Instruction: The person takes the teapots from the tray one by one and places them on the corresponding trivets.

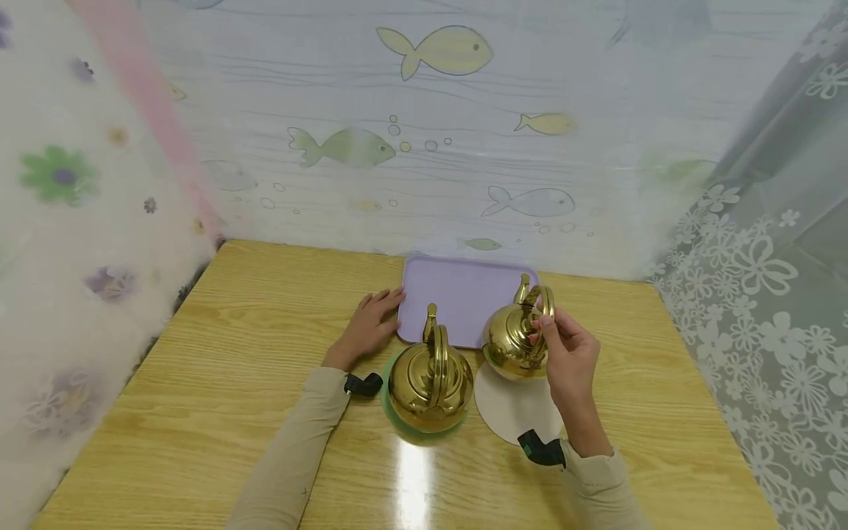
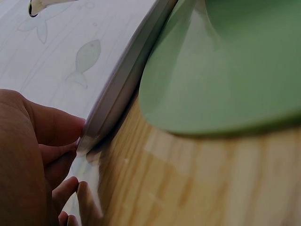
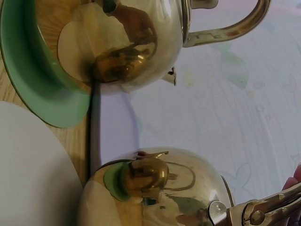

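My right hand (image 1: 570,357) grips the arched handle (image 1: 547,302) of a shiny gold kettle (image 1: 513,342). This kettle overlaps the tray's near right corner and the far part of a white round mat (image 1: 513,412); whether its base touches anything is hidden. A second gold kettle (image 1: 427,390) stands on a green round mat (image 1: 392,416), untouched. My left hand (image 1: 367,324) rests at the left edge of the lilac tray (image 1: 457,298). In the left wrist view, its thumb (image 2: 59,123) and finger tips touch the tray's rim (image 2: 106,110).
Underneath is a wood-grain table (image 1: 265,331). Behind the tray hangs a pale fish-print sheet (image 1: 424,169). A flower-print sheet (image 1: 73,258) borders the left, and a lace curtain (image 1: 782,338) the right.
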The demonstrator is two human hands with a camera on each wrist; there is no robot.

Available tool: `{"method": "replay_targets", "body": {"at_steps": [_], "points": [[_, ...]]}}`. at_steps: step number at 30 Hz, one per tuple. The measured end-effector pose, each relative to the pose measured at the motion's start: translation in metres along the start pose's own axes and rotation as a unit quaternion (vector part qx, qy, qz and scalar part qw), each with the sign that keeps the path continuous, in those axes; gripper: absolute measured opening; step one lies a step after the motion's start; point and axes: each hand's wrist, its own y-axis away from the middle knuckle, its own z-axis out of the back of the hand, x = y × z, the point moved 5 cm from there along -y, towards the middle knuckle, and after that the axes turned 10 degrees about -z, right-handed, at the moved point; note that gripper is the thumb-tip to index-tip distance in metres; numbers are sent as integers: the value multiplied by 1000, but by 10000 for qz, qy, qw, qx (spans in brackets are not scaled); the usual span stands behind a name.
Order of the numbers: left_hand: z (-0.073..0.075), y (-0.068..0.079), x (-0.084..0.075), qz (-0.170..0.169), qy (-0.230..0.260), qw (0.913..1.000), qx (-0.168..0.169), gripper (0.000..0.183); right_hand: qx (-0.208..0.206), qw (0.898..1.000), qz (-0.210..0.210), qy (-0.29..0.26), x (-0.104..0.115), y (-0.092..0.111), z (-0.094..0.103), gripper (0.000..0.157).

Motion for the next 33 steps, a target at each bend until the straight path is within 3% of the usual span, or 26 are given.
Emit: {"method": "replay_targets", "body": {"at_steps": [10, 18, 28, 33], "points": [[-1, 1, 2, 66, 27, 10000, 41, 58, 81, 9997, 232, -60, -1, 9, 1, 31], [-2, 1, 1, 24, -2, 10000, 9, 59, 181, 9985, 475, -209, -1, 15, 3, 17], [-3, 0, 3, 67, 52, 10000, 39, 58, 149, 9983, 489, -296, 0, 20, 7, 19], [-1, -1, 2, 60, 36, 10000, 45, 59, 163, 9982, 505, -288, 0, 21, 7, 29]]}}
